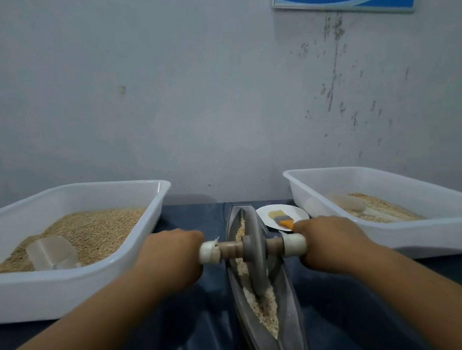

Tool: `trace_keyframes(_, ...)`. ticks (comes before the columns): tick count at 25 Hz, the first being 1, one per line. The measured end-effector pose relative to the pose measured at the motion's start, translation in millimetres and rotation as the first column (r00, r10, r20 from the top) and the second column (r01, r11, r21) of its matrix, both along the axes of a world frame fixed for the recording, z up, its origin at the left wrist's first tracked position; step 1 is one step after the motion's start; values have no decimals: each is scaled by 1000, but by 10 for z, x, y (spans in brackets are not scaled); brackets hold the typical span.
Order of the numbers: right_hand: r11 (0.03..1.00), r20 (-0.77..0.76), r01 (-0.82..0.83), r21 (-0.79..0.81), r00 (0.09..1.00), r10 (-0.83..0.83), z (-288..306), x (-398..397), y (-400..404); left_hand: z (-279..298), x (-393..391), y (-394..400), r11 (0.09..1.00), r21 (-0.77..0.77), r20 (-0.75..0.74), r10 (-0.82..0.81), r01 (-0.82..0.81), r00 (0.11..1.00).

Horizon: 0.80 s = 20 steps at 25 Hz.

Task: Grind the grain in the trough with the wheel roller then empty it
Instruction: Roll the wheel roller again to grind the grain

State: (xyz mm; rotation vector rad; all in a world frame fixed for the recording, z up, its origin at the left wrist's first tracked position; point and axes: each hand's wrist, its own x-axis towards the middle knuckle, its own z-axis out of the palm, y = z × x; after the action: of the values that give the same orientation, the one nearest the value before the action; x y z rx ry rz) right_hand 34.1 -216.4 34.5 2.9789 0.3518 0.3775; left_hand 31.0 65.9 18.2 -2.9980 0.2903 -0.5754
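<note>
- The left hand [172, 256] is curled round the left end of the wheel roller's axle, its fingers wrapped over the white cap there; the right hand [329, 243] grips the white cap on the right end in the same way. Both fists are clenched on the handle, knuckles up.
- The wheel roller [253, 251] stands midway between the two hands, so neither is nearer; its axle runs left to right, and the grey disc stands upright on edge, seated in the groove.
- The trough [287, 332] lies directly under the grip, a narrow boat-shaped vessel whose long axis runs away from the person, square to the axle. The stroke, as I judge it, has to go forward and back along that line, with both hands pushing evenly so the disc does not tilt against the walls.
- The grain [266, 311] lies in the groove on both sides of the disc: paler and crushed on the near side, coarser at the far end. Grinding looks part done; emptying has not begun.
- Further out, a white tub of whole grain [76, 289] with a clear scoop [52, 255] sits left, and a second white tub [431, 240] with less grain sits right.
- A small plate [265, 213] carrying an orange-handled brush [282, 218] lies just beyond the right hand.
</note>
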Motion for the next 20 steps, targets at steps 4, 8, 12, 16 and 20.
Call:
trace_keyframes(4,997,-23,72,31,997,-72,-42,481,80,76,466,-58,1000,16,-37,14,-13,999)
trace_keyframes(8,998,-63,45,48,997,-42,-53,554,32,102,526,-45,999,23,-75,-29,31,997)
trace_keyframes(12,999,-112,-22,27,993,25,23,230,18,153,195,-53,997,21,-148,-70,74,986)
trace_keyframes(16,998,-209,-67,-1,976,65,63,-163,-133,138,-198,96,991,51,-223,-110,124,969)
trace_keyframes(20,999,-205,-11,42,979,19,19,-35,-85,113,-107,12,996,75,-65,-45,50,997)
